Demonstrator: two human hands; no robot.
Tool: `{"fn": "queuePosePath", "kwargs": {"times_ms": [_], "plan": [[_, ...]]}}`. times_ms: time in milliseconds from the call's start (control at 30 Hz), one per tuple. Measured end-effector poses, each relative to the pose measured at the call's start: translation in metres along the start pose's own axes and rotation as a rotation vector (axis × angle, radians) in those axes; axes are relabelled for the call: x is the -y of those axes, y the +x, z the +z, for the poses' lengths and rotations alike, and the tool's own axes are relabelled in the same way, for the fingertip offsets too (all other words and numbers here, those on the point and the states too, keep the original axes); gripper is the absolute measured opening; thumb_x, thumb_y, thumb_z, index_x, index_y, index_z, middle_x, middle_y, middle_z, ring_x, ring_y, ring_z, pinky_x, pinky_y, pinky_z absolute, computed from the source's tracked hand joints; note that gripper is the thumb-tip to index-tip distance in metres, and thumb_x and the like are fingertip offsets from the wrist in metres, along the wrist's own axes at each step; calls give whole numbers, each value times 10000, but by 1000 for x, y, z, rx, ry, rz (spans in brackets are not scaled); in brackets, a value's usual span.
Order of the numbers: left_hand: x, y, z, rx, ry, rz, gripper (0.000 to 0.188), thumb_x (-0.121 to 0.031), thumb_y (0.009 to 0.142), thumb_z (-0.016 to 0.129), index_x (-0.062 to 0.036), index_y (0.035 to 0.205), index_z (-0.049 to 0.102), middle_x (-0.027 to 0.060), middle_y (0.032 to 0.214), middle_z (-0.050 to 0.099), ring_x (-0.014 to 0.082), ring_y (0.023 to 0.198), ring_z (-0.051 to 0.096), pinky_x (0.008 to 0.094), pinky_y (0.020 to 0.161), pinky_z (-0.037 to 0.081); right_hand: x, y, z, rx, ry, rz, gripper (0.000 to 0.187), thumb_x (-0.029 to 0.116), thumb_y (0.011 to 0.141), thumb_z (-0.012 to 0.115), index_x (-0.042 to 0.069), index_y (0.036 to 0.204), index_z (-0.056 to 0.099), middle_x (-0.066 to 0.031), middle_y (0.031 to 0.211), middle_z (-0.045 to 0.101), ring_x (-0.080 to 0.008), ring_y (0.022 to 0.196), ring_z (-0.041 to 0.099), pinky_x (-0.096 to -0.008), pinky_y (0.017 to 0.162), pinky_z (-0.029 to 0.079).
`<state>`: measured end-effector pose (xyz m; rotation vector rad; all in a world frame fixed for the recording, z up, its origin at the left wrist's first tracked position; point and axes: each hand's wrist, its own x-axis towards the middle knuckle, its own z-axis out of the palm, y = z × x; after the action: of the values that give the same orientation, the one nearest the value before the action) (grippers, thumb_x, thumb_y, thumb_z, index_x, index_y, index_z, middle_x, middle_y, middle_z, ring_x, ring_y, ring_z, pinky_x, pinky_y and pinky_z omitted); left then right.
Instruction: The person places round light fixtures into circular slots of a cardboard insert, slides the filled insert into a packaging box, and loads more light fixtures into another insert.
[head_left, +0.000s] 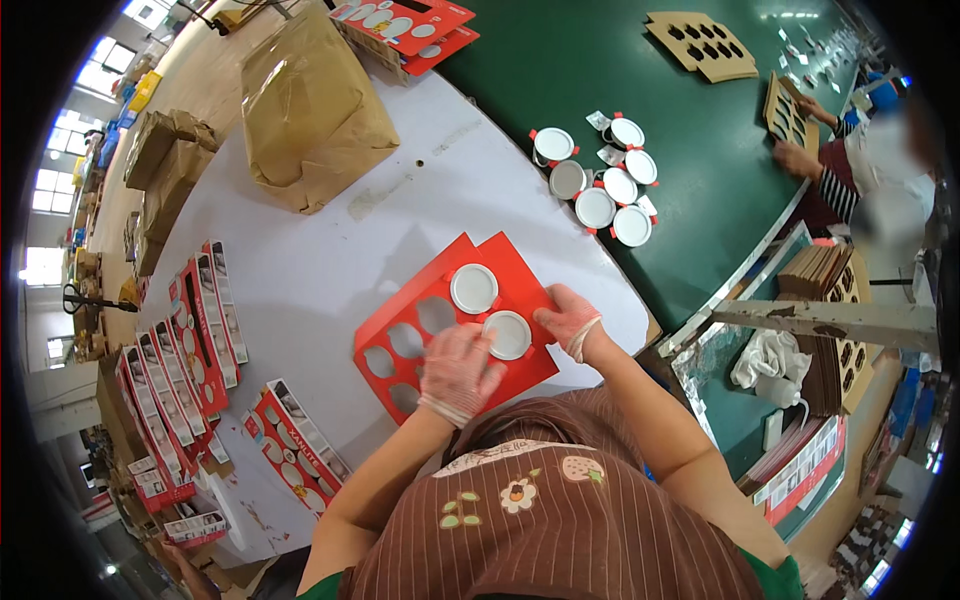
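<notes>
A red cardboard insert [527, 383] with round holes lies tilted on the white table in front of me. Two white round downlights sit in it: an upper one [473, 289] and a lower one [508, 335]. My left hand [457, 375], in a clear thin glove, has its fingers at the left rim of the lower downlight, thumb below. At the insert's right edge, my right hand [570, 318], also gloved, grips the card between thumb and fingers; its fingertips are partly hidden. Several holes left of the downlights show the grey-white table through them.
Several more downlights [596, 208] with red clips stand on the green table [500, 70]. A large brown paper-wrapped bundle [310, 110] is at the back left. Printed red cartons [190, 340] line the left side. A co-worker [850, 180] handles brown card at the right, beyond a metal bar [830, 322].
</notes>
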<state>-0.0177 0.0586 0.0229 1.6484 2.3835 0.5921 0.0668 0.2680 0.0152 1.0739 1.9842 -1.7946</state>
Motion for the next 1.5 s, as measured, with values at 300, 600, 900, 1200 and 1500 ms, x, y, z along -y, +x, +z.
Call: {"fn": "queuePosePath", "kwargs": {"times_ms": [300, 600, 900, 1200, 1500], "plan": [[119, 10, -9, 54, -149, -823, 796, -450, 728, 758, -12, 1322, 460, 162, 1243, 566, 326, 1122, 540, 390, 979, 410, -14, 35, -11, 86, -54, -111, 370, 151, 855, 633, -2, 1182, 548, -93, 1004, 647, -158, 910, 592, -289, 837, 477], [106, 30, -9, 437, -675, -860, 711, -481, 698, 776, 13, 1159, 554, 113, 920, 646, 179, 761, 601, 308, 712, 500, 28, 47, 12, -68, -539, -131, 866, 383, 697, 750, 80, 1408, 358, -163, 1311, 512, -297, 1164, 537, -356, 963, 456], [96, -22, -3, 364, -587, -763, 913, -349, 663, 723, -67, 1434, 324, 215, 1313, 506, 324, 1277, 449, 381, 1069, 358, 40, 68, 15, -13, -719, -86, 907, 419, 684, 775, 134, 1429, 344, -180, 1318, 506, -341, 1218, 491, -384, 1015, 420], [114, -60, 3, 116, -633, -983, 743, -248, 710, 701, -128, 1385, 414, 114, 1015, 655, 243, 893, 626, 345, 823, 490, 57, 142, -176, -894, -523, 147, 676, 408, 711, 708, 45, 1256, 541, -197, 1252, 568, -347, 1114, 580, -407, 934, 482], [138, -62, 18, 168, -477, -849, 797, -318, 703, 727, -91, 1392, 396, 188, 1191, 577, 308, 1114, 563, 402, 947, 452, 47, 160, -206, -780, -480, 266, 715, 408, 613, 773, 4, 1171, 580, -198, 1181, 619, -334, 1088, 607, -396, 918, 499]]}}
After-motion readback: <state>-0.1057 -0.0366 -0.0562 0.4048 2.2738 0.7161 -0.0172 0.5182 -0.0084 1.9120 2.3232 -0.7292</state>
